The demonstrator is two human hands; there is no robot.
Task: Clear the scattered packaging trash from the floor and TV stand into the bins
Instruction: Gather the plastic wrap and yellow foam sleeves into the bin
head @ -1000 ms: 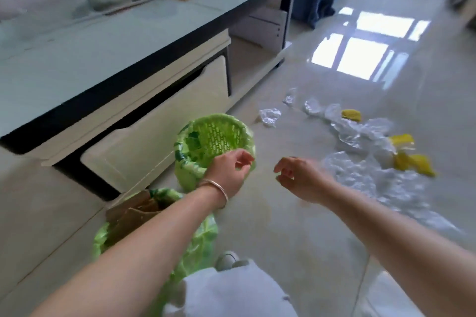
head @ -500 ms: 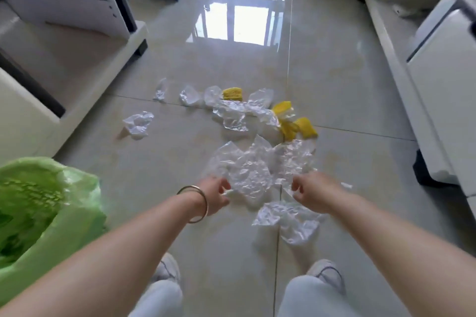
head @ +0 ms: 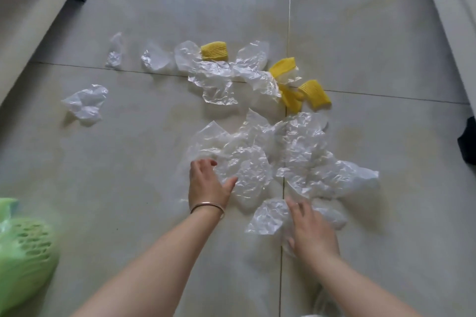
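Note:
Several crumpled clear plastic wrappers (head: 260,152) lie in a heap on the tiled floor, with yellow foam nets (head: 313,92) at the heap's far right. My left hand (head: 207,183), wearing a bangle, rests open with fingers spread on the left edge of the nearest wrapper (head: 247,175). My right hand (head: 313,231) is open and lies flat on another clear wrapper (head: 268,219) in front of me. Neither hand has closed on anything. The green bin (head: 23,255) with its green liner sits at the lower left edge, blurred.
A single wrapper (head: 86,104) lies apart to the left, and two small ones (head: 114,53) lie farther back. The white table base (head: 31,23) runs along the left. White furniture (head: 453,18) lines the right, with a dark foot (head: 467,141) beside it.
My view swung from the bins by the table to the floor trash and moved closer. Both hands went from loosely closed to spread flat on the clear wrappers.

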